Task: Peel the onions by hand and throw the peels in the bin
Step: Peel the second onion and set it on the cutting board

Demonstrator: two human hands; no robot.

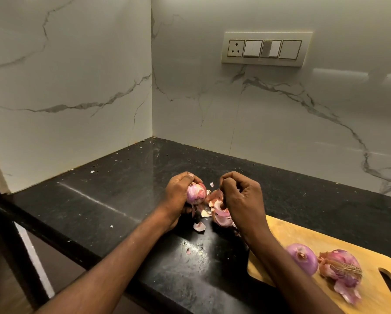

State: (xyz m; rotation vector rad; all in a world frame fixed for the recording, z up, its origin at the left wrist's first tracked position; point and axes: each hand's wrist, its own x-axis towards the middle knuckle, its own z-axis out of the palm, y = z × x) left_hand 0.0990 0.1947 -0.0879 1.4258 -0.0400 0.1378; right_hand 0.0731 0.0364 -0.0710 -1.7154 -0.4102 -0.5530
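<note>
- Two bare forearms reach in from the bottom edge and meet over a black countertop (113,196).
- On the right, closest to the viewer, lies one wooden cutting board (287,234) with a handle slot at its near end; it sits on the counter's front part.
- Two onions rest on that board: one peeled onion (302,258), smooth and purple, and just beside it, to the right, one unpeeled onion (340,267) with its dry roots showing and loose skin trailing toward the viewer. Whether the two touch cannot be told.
- One more onion, the held onion (196,193), is above the counter in the left hand (178,198). That hand's fingers and thumb are curled round it, and pale pink skin shows between them.
- One right hand (242,198) is curled tight, its fingertips bunched together at the top. It seems to pinch a strip of peel, though the strip itself is mostly hidden behind the fingers.
- Between and below the two hands sits one heap of peels (220,214) on the counter, pink and white curled pieces; the count of pieces cannot be told.
- One separate scrap of peel (199,226) lies just in front of the heap, and one tiny fleck farther forward.
- Behind, two marble-patterned wall panels (72,75) meet at a corner.
- One switch plate (265,49) is on the right panel, with one socket and three switch modules.
</note>
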